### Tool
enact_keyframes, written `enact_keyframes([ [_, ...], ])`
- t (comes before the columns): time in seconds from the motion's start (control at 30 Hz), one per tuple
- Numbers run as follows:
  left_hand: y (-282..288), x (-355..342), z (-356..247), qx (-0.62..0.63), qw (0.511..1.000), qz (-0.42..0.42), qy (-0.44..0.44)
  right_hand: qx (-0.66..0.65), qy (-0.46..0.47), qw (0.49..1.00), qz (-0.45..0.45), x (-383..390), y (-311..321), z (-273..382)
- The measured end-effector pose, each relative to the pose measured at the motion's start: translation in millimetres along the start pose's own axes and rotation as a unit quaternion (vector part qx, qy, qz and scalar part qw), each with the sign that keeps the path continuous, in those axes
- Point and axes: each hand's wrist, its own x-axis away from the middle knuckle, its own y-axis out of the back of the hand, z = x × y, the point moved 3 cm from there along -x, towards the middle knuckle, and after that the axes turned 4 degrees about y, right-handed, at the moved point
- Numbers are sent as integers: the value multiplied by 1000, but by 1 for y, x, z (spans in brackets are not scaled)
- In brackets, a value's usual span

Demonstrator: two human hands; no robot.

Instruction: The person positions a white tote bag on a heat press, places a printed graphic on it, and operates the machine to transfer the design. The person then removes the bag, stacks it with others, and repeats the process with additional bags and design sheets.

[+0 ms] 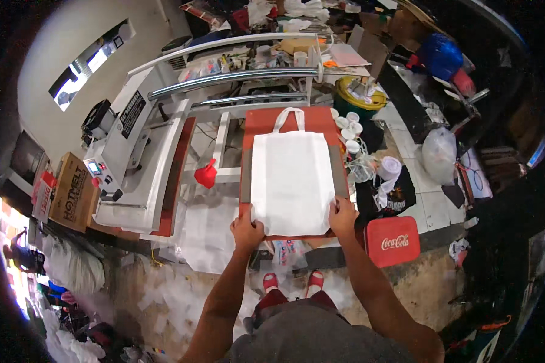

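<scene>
A plain white tote bag [292, 181] lies flat on the red-brown platen [257, 121] of a heat press, its handle loop pointing away from me. My left hand [247, 232] is closed at the bag's near left edge, thumb and fingers pinching the fabric. On the opposite side, my right hand [343, 216] grips the bag's right edge, a little above its near corner. The bag looks fairly smooth between my hands. To the left stands the press's white heating head [142, 169], with a small control panel and a handle at its near side.
Steel rails [236, 74] cross behind the platen. A red cloth [206, 174] hangs on the frame. Right of the platen are white cups [349, 130], a tape roll [389, 168] and a red box [392, 241]. A cardboard box [74, 192] stands at left; a lidded bin [360, 97] behind.
</scene>
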Motion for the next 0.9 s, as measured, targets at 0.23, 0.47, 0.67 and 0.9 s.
enact_keyframes([
  [0.23, -7, 1, 9, 34, 999, -8, -32, -8, 15, 999, -49, 11, -3, -12],
  [0.47, -1, 5, 6, 54, 997, -15, -52, -43, 29, 993, -102, 13, -1, -10],
  [0.67, -3, 3, 11, 62, 996, -17, -63, -23, 37, 994, -104, 15, 0, -11],
  [0.9, 8, -2, -1, 52, 993, -42, -100, -17, 68, 988, -140, 10, 1, -7],
])
